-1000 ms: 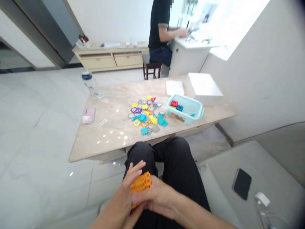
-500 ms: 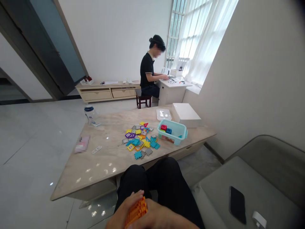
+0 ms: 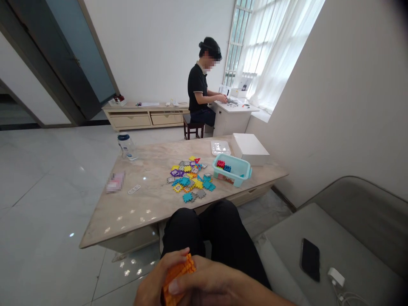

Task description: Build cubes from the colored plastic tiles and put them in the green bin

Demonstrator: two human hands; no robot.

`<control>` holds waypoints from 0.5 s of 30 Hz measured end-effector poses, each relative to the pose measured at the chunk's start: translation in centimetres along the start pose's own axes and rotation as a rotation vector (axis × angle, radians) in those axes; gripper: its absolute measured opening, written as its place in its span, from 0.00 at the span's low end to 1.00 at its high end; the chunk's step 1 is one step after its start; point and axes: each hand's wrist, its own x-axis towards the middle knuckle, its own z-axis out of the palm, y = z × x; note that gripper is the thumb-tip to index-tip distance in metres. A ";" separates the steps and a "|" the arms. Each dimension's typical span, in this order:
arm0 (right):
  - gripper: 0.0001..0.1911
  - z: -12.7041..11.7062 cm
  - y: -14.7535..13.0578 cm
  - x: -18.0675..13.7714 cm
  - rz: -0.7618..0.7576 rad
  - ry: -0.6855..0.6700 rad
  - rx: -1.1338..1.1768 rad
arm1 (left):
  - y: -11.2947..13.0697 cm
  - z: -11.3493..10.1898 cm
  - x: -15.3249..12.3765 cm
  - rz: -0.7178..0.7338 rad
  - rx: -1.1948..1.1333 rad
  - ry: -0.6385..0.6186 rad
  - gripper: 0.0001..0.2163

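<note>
Low over my lap, an orange block of notched puzzle tiles (image 3: 176,272) is held between both hands. My left hand (image 3: 152,276) is closed around its left side. My right hand (image 3: 208,275) grips it from the right, its thumb pressed on the face nearest me. Palms and fingers cover much of the block. Beyond my knees, a loose pile of notched tiles (image 3: 188,180) in yellow, blue, purple, grey and orange lies on the table (image 3: 127,212). To the right of the pile stands a light-blue bin (image 3: 237,168) with red and blue notched blocks inside.
A white box (image 3: 251,144) and a clear plastic lid (image 3: 220,147) sit at the table's far right. On the left stand a water bottle (image 3: 127,148) and a pink packet (image 3: 115,182). A phone (image 3: 310,259) lies on the sofa. Another person (image 3: 199,83) works at a desk.
The view has tilted slightly, so the table sits higher in it. My right thumb now shows across the orange block's near face; both hands keep holding it.
</note>
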 end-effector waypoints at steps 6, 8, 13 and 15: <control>0.34 -0.3 0.0 -0.6 -0.039 0.035 0.073 | 0.9 -0.1 0.0 -0.054 -0.050 -0.010 0.23; 0.34 -0.3 -0.1 -1.0 -0.059 0.034 0.077 | 1.3 0.1 0.1 -0.054 -0.060 -0.010 0.23; 0.32 0.7 -0.8 -1.8 -0.040 0.088 -0.045 | 2.0 0.5 1.1 0.007 -0.044 0.004 0.25; 0.30 1.1 -1.0 -2.1 -0.060 0.120 -0.063 | 2.2 0.6 1.6 0.018 -0.026 -0.006 0.27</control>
